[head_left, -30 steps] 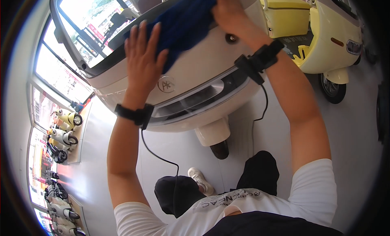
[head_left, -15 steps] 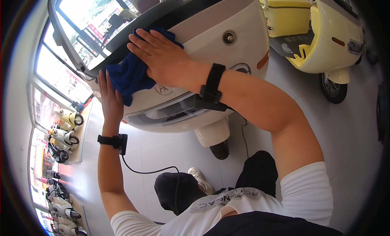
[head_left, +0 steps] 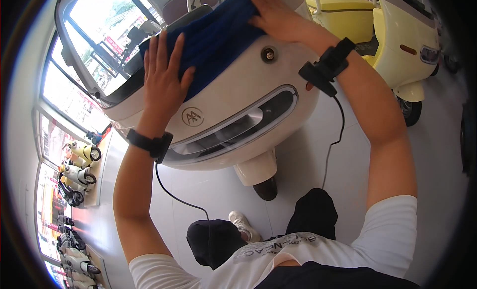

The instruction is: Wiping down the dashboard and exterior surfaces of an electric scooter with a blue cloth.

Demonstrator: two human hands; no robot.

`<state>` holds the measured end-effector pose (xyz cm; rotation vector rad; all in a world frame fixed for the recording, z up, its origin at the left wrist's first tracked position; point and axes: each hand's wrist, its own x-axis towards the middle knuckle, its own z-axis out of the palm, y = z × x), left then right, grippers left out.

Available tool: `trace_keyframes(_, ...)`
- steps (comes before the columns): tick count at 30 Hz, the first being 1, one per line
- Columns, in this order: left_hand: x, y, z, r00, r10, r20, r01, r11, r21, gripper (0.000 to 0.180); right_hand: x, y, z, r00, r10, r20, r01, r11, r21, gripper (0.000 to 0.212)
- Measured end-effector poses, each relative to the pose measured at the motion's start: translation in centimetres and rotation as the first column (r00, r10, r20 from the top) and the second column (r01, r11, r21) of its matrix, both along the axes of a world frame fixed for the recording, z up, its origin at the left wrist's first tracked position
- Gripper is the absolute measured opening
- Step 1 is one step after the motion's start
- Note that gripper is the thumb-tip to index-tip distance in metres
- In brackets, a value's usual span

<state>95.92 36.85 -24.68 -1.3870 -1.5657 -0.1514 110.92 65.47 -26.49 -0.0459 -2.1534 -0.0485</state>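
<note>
A dark blue cloth [head_left: 216,43] lies spread across the upper front of a cream-coloured three-wheeled vehicle [head_left: 226,85], just below its windscreen opening. On the cloth's left end rests my left hand [head_left: 164,80], open, its fingers stretched and slightly apart. My right hand [head_left: 278,18] lies at the cloth's right end near the top of the picture, fingers extended over its edge and thumb apart. Below the cloth are a round emblem [head_left: 193,117], a wide headlamp [head_left: 238,125] and a small round metal fitting [head_left: 269,55]. The vehicle's front wheel [head_left: 266,188] shows underneath.
A yellow and cream scooter [head_left: 397,50] stands close by on the right. Several scooters [head_left: 79,169] line the windows at far left. Thin black cables hang from the wrist straps [head_left: 149,144] on both arms. My shoe [head_left: 243,227] is on the grey tiled floor [head_left: 198,189].
The cloth was bunched under both hands and is now spread out wide. My right hand has moved right and up; my left hand has moved right and up onto the cloth.
</note>
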Motion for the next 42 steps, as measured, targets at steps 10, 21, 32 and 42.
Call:
trace_keyframes(10,3.4,7.4,4.1,0.987,-0.050,-0.154,0.044,0.998,-0.046,0.065,0.2,5.0,-1.5,0.980,-0.046,-0.192,0.028,0.995,-0.097,0.072)
trace_keyframes(21,2.6,4.3,0.0,0.985,-0.106,-0.137,0.102,0.994,-0.037,0.057,2.1,5.8,-5.8,0.981,-0.145,-0.126,0.113,0.966,-0.234,0.072)
trace_keyframes(32,-3.2,-4.5,0.1,0.998,0.053,0.030,-0.053,0.999,-0.007,0.056,-4.9,-10.9,2.2,0.930,-0.353,-0.107,0.289,0.876,-0.386,0.086)
trace_keyframes(42,-3.0,-10.8,-7.7,0.954,0.112,0.280,-0.138,0.987,0.077,0.060,-1.3,-16.3,-7.3,0.976,-0.088,-0.198,0.060,0.988,-0.142,0.092)
